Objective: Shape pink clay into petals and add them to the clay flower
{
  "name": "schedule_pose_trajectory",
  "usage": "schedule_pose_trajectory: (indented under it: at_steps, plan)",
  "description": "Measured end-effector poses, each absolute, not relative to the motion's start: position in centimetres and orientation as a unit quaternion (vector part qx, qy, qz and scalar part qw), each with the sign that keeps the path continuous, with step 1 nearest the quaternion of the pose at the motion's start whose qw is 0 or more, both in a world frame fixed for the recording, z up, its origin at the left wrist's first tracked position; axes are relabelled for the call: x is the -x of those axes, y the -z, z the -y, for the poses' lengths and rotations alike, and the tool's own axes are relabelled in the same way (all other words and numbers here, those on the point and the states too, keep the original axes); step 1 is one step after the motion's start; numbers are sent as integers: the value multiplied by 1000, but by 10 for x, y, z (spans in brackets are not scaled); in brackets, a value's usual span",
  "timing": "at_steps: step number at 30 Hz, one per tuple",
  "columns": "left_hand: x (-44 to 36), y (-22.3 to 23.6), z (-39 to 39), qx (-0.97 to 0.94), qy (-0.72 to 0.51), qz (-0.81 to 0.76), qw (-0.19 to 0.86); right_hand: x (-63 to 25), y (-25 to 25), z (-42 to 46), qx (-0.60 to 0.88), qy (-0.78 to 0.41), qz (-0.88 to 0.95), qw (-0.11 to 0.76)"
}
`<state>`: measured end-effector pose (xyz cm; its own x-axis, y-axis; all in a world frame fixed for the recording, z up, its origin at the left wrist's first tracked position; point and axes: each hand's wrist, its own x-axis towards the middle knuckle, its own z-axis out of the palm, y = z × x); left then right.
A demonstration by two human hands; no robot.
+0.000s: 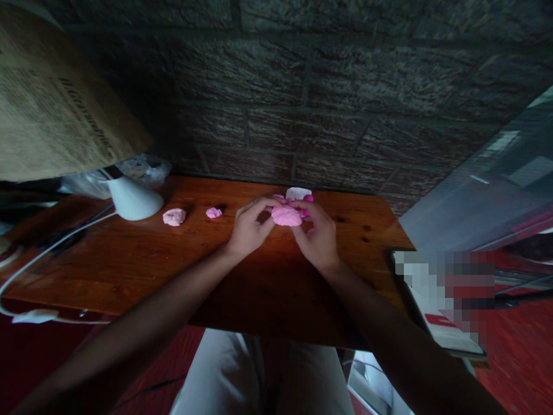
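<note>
As the left hand (253,227) and right hand (317,233) grip it by its two sides with fingertips and thumbs, a pink piece (287,216) sits between them, above the wooden table (173,259). It is matte, rounded and uneven-edged, its long axis running left to right, from hand to hand. Farther left lie a small pink lump (213,212) and a paler lump (174,217), near the lamp (132,196).

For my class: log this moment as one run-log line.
left hand: holds pink piece; right hand: holds same piece; wooden table: pale pink lump, smaller pink lump, both left of hands; lamp: farther left
</note>
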<state>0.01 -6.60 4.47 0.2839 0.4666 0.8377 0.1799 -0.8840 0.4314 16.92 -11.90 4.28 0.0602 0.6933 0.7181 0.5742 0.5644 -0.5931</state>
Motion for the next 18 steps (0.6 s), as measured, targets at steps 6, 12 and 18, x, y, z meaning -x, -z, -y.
schedule_pose_trajectory:
  at_steps: [6,12,18]
  plan:
    - [-4,-42,70,-772,-530,-274,219,-168,-52,123,512,-49,668,538]
    - [-8,-44,72,-740,-507,-289,335,-203,-59,111,595,-139,587,532]
    - [-5,-40,64,-737,-493,-310,344,-266,-54,92,742,-141,498,427]
